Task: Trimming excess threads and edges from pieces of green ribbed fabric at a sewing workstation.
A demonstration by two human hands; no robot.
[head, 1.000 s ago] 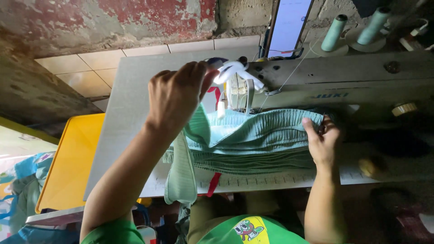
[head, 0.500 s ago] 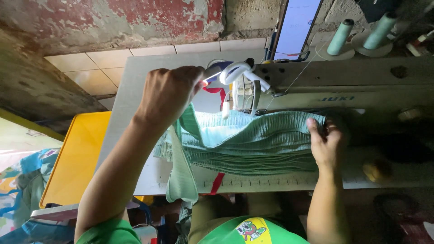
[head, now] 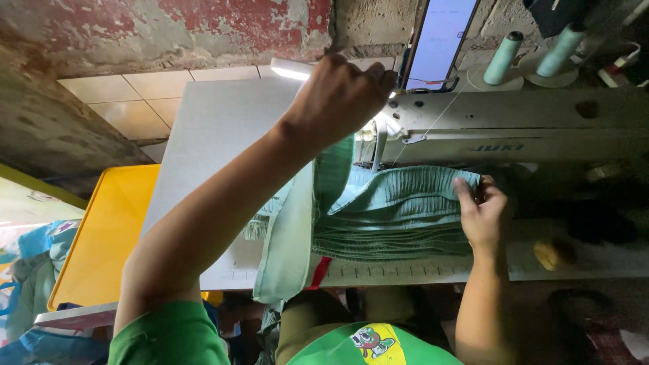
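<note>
A ribbed green fabric (head: 399, 216) lies bunched on the bed of a white sewing machine (head: 514, 135). My left hand (head: 341, 94) is raised in front of the machine's head with its fingers curled. A fold of the fabric rises up to it, and the grip itself is hidden behind the hand. My right hand (head: 483, 213) rests on the fabric's right end and pinches its edge near the machine arm. The needle area is partly hidden behind my left hand.
The white table (head: 216, 135) carries the machine. A yellow tray (head: 101, 236) sits at its left. Behind the machine stand an upright lit screen (head: 439, 40) and two pale green thread cones (head: 503, 57). A red strip (head: 318, 270) hangs at the front edge.
My left hand has risen and moved right, toward the top of the machine's head, drawing the fabric fold up. My right hand has stayed on the fabric's right end.
</note>
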